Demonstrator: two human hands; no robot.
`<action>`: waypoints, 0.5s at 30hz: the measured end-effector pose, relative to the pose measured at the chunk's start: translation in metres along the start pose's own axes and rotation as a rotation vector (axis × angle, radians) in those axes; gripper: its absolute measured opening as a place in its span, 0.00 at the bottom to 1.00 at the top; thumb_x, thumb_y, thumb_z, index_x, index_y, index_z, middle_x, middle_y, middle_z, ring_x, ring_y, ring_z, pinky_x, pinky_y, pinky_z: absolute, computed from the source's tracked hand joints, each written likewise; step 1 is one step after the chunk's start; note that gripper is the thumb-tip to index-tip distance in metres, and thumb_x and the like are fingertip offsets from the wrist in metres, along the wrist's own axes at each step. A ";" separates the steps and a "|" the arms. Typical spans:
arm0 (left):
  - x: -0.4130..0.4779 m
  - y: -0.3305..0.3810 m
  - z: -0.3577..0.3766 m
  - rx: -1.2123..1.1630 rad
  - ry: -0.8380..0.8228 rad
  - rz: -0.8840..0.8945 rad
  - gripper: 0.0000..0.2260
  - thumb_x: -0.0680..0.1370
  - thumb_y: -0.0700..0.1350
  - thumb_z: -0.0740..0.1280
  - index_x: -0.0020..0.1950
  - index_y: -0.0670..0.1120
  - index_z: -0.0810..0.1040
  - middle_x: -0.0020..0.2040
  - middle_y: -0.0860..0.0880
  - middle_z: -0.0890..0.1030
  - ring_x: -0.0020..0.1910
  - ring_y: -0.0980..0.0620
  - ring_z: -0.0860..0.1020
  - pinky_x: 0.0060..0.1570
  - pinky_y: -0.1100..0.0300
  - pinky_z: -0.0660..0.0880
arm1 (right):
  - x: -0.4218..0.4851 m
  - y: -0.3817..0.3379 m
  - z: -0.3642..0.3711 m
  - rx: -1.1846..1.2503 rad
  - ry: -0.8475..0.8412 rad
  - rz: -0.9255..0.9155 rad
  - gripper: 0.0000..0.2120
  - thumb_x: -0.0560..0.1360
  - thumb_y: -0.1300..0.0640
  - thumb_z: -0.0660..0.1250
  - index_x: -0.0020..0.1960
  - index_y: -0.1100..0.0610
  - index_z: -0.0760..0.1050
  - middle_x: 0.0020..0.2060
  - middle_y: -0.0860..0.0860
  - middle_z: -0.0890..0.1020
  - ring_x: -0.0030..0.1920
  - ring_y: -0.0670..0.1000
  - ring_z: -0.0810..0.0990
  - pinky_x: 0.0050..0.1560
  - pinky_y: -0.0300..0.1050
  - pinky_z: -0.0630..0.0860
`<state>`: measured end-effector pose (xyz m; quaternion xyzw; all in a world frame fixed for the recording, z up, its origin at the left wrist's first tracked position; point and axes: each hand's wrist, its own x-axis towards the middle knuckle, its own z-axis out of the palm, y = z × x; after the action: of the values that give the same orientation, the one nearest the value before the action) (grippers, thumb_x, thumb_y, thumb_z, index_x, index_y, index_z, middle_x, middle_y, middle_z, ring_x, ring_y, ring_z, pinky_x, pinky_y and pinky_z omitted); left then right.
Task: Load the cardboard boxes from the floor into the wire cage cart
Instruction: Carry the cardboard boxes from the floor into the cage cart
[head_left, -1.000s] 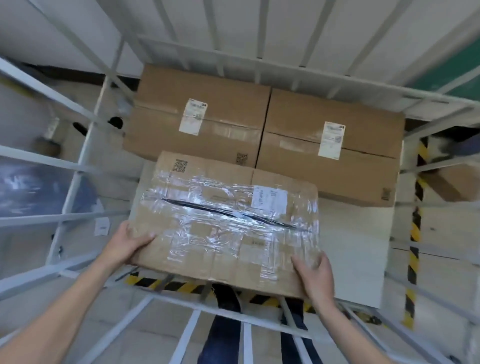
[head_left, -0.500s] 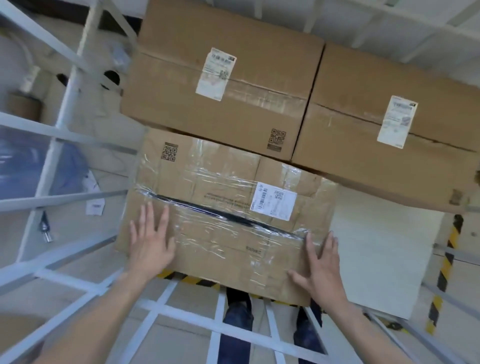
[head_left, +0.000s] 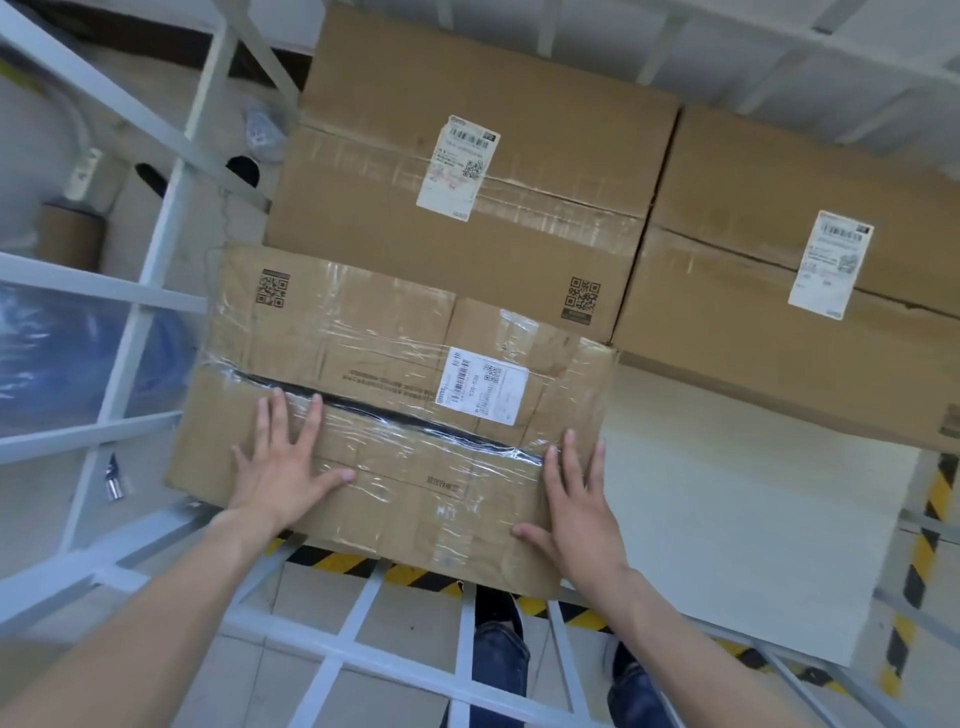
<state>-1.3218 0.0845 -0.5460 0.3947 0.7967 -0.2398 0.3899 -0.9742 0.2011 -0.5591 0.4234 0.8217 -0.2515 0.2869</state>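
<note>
Wire cage cart (head_left: 171, 218) seen from above, white bars on all sides; white floor panel (head_left: 727, 519) bare at the right half

Two large cardboard boxes stacked at the back, side by side and touching: back-left box (head_left: 467, 249) and back-right box (head_left: 779, 291), each with a white shipping label on top

Tape-wrapped box (head_left: 395, 405) is lying flat in the front-left of the cart, far edge tucked against the back-left box, near edge overhanging the cart's front bar. Long axis runs left-right, slightly skewed — right end sits nearer the camera than the left. Dark seam (head_left: 405, 415) follows that axis across the top; white barcode label (head_left: 483, 387) sits right of centre, QR print (head_left: 272, 288) at the far-left corner

Left hand (head_left: 283, 467) is laid palm-down on the top face, left of centre, fingers splayed flat, fingertips reaching the seam — nothing is gripped

Right hand (head_left: 576, 509) is laid flat on the near-right corner of the same box, fingers spread and pointing away, thumb out to the left; no curl round the edge is visible

Both hands are on the near half of the box, so the bulk of it lies beyond them
</note>
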 end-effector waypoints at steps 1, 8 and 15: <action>0.002 -0.003 -0.004 -0.003 -0.017 -0.001 0.49 0.72 0.74 0.57 0.71 0.58 0.21 0.73 0.45 0.20 0.74 0.43 0.25 0.73 0.30 0.50 | 0.003 -0.003 0.001 -0.007 -0.010 0.002 0.52 0.71 0.25 0.52 0.78 0.57 0.34 0.78 0.57 0.32 0.72 0.67 0.22 0.74 0.58 0.65; -0.006 0.024 -0.009 -0.098 -0.001 -0.098 0.48 0.77 0.61 0.67 0.79 0.53 0.32 0.79 0.42 0.30 0.79 0.41 0.34 0.73 0.33 0.52 | -0.002 0.015 -0.012 0.059 -0.056 -0.064 0.44 0.79 0.36 0.59 0.82 0.52 0.39 0.79 0.50 0.32 0.75 0.61 0.25 0.77 0.51 0.58; -0.073 0.127 -0.042 -0.192 0.068 0.035 0.36 0.82 0.50 0.62 0.82 0.48 0.42 0.82 0.42 0.42 0.80 0.43 0.40 0.77 0.40 0.51 | -0.032 0.042 -0.089 0.165 0.039 -0.119 0.32 0.83 0.49 0.57 0.82 0.52 0.48 0.82 0.53 0.45 0.81 0.56 0.41 0.79 0.54 0.49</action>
<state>-1.2086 0.1539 -0.4721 0.3774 0.8218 -0.1420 0.4026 -0.9470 0.2632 -0.4812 0.4006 0.8273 -0.3267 0.2197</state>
